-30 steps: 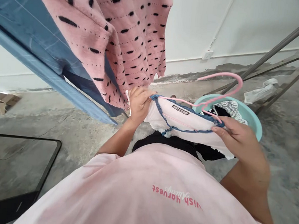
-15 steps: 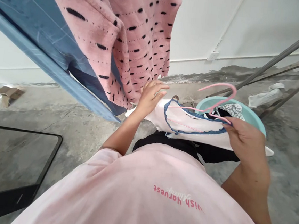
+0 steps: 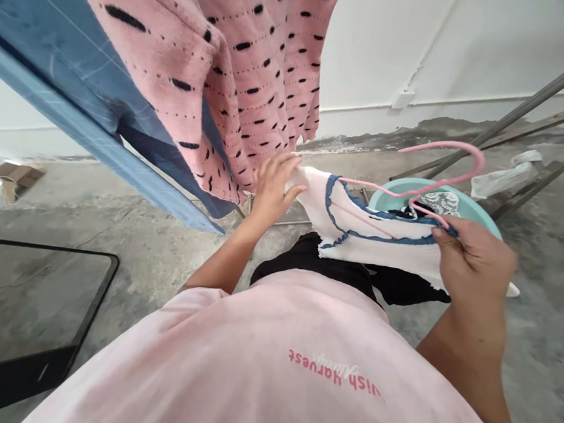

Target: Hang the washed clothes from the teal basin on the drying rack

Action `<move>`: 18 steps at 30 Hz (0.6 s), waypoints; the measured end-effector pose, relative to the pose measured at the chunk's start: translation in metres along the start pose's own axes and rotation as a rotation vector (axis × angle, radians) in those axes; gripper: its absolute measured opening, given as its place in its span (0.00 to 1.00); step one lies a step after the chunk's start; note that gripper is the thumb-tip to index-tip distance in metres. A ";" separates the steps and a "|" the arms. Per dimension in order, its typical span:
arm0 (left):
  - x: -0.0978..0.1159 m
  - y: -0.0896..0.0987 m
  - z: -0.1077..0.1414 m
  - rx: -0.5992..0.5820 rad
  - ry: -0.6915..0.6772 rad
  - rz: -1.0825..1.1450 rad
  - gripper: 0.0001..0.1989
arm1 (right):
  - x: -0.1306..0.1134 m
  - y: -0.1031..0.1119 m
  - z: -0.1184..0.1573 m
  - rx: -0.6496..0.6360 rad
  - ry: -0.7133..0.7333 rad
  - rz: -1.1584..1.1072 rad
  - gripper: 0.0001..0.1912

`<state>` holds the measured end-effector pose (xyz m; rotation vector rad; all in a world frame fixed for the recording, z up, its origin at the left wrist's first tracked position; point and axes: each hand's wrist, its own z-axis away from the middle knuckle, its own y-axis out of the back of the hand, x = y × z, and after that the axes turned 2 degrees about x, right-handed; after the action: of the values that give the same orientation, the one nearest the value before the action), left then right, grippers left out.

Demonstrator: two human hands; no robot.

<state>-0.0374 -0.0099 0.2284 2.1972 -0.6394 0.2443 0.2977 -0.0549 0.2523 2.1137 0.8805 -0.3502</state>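
A white shirt [image 3: 387,253] with wavy blue trim around its neckline hangs stretched between my two hands. Inside it sits a pink clothes hanger [image 3: 447,180], whose hook sticks up out of the neck opening. My right hand [image 3: 478,261] pinches the trimmed neckline together with one arm of the hanger. At the other end, my left hand [image 3: 274,188] has its fingers and thumb around the edge of the shirt's sleeve, beside a hanging pink garment. The far arm of the hanger runs into the shirt's left shoulder and is partly hidden by cloth.
A pink garment with black dashes [image 3: 256,58] and blue trousers [image 3: 75,88] hang at upper left. Behind the shirt, a light-green basin [image 3: 483,219] holds laundry. Metal rack bars [image 3: 533,102] slant at right. A cardboard box [image 3: 18,178] and a black frame [image 3: 96,300] lie at left.
The shirt and hanger have shifted right with my right hand. My left hand has closed from spread fingers onto the sleeve edge, which is now drawn out more.
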 end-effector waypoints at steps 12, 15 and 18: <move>-0.016 0.003 -0.012 0.127 0.114 0.189 0.22 | -0.010 0.053 -0.005 -0.595 -0.187 -0.123 0.17; -0.019 0.001 -0.014 0.004 0.019 0.320 0.23 | -0.008 0.067 0.001 -0.883 -0.101 -0.443 0.16; -0.011 -0.010 -0.013 -0.063 -0.072 0.425 0.26 | -0.012 0.074 0.016 -0.908 -0.080 -0.772 0.19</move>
<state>-0.0413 0.0088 0.2261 1.9982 -1.1376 0.3587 0.3412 -0.1049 0.2901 0.8809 1.4438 -0.3241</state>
